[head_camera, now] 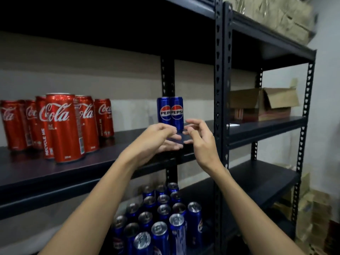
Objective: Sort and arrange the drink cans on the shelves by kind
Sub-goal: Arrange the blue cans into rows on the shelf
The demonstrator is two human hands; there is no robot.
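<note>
Two Pepsi cans (170, 112) stand upright and touching at the back of the middle shelf (103, 162), against the rear upright, and both hands hang just in front of them holding nothing: the left hand (156, 139) has its fingers loosely bent toward the cans' bases, and the right hand (199, 137) is spread with relaxed, slightly curled fingers beside them. Neither hand appears to touch a can, so the step in hand looks like the setting down of this pair, which starts a Pepsi group apart from the Coca-Cola cans (60, 126) clustered well to the left on the same shelf. The next move probably calls for reaching down to the lower shelf, where many more Pepsi cans (158, 219) stand packed together, tops up, and lifting some to set beside the pair with labels facing out. The shelf is a dark, smooth board in a black metal rack (221, 89); the neighbouring bay holds an open cardboard box (265, 103), and wrapped bundles sit on top against a pale wall.
</note>
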